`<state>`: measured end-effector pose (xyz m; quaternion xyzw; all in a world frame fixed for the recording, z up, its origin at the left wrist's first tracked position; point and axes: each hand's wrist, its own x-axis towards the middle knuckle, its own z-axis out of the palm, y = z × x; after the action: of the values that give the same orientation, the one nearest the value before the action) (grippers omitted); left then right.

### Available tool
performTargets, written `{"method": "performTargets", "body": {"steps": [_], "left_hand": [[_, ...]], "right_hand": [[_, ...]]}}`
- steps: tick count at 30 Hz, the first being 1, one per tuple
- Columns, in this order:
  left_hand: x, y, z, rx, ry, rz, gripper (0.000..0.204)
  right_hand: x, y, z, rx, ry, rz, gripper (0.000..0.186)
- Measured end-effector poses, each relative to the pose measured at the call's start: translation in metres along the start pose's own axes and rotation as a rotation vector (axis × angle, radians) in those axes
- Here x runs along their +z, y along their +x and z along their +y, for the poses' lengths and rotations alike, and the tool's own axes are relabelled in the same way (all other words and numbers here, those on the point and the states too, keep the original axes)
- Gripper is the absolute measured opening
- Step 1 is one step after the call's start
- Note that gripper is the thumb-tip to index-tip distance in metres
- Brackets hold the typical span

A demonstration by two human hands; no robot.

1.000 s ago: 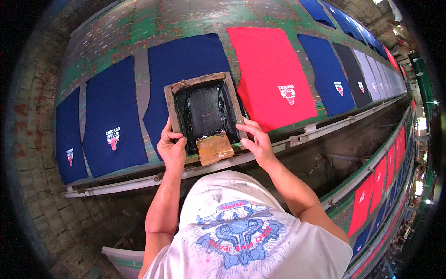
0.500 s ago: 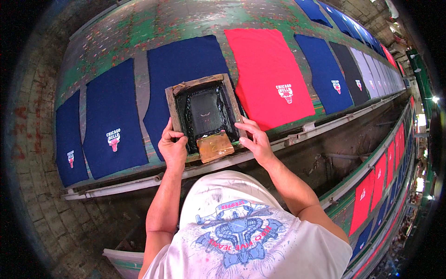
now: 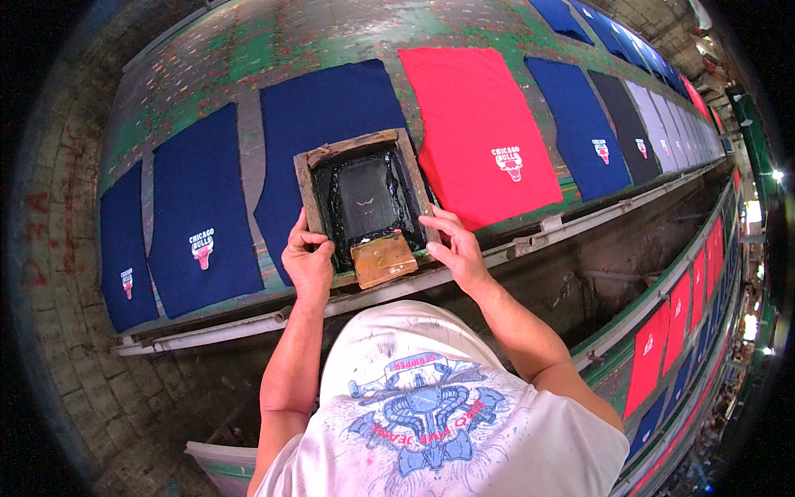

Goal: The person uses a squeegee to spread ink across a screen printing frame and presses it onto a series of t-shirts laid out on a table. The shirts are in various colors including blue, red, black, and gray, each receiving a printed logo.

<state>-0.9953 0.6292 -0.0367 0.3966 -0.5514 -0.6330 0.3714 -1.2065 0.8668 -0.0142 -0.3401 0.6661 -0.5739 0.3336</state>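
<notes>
two hands on frame (image 3: 352, 144): left hand (image 3: 308, 261) clamped on its left side, right hand (image 3: 458, 251) on its right. navy cloth (image 3: 327, 103) under it, block (image 3: 383, 258) at its near end. pale curve (image 3: 364, 202) clearer than a second ago; frame likely settled.

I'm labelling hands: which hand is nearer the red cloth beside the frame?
Right. The right hand is at the right side of the frame, close to the red cloth; the left hand is at the frame's left side, farther away.
</notes>
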Motion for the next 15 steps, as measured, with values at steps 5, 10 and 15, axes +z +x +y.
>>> {"method": "performTargets", "body": {"steps": [5, 10, 15], "left_hand": [[-0.002, 0.001, -0.005, 0.017, -0.002, -0.002, 0.024], [-0.007, 0.003, -0.010, 0.031, -0.024, -0.019, 0.023], [-0.007, 0.004, -0.010, 0.026, 0.007, -0.008, 0.022]], "right_hand": [[0.000, 0.001, 0.001, -0.040, -0.100, -0.004, 0.055], [0.011, 0.003, -0.008, -0.055, -0.139, 0.097, 0.052], [0.021, -0.005, -0.042, -0.378, -0.543, 0.162, 0.046]]}}
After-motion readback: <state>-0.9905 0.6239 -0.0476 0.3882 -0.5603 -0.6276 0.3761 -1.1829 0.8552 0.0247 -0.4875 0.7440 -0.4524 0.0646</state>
